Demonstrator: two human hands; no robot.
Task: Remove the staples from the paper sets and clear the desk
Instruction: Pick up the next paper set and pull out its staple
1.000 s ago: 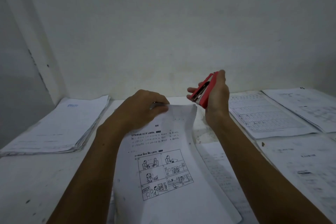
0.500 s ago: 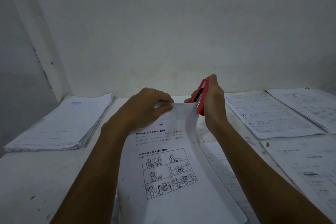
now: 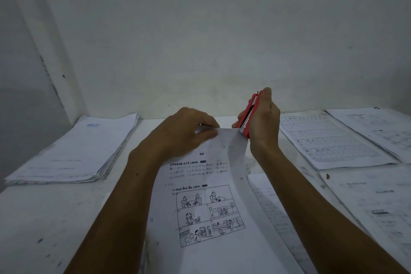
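Head view shows the right hand [image 3: 263,122] gripping the red staple remover [image 3: 248,114], which has come down from a second ago and now touches the top right corner of the paper set [image 3: 206,184]. The left hand [image 3: 186,133] pinches the top edge above the surface [image 3: 55,218]. Probably the staple comes out next.

Your left hand [image 3: 184,133] pinches the paper set's [image 3: 206,207] top edge. Your right hand [image 3: 262,122] grips the red stapler [image 3: 249,115] at its 1 o'clock corner. Paper stack [image 3: 75,151] at 9 o'clock.
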